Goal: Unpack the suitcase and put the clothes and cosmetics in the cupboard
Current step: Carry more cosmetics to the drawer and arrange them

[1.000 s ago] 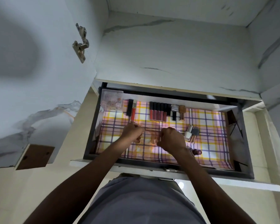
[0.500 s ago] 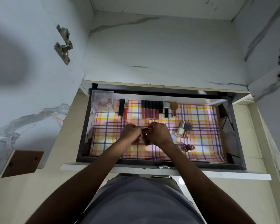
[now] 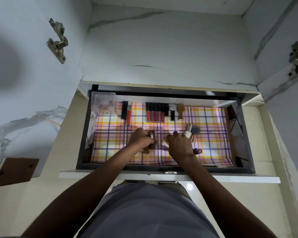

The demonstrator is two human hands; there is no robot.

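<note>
Marble-patterned cupboard walls rise behind the open drawer with checked liner. My left hand grips a dark tube; whether my curled right hand holds anything, I cannot tell.

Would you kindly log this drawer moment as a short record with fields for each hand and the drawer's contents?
left hand: grips a small dark cosmetic tube above the liner
right hand: fingers curled; whether it holds anything cannot be told
drawer: pulled open, lined with checked paper
back row: red lip gloss tubes, side by side
back left corner: clear plastic box
beside right hand: nail polish bottles
</note>
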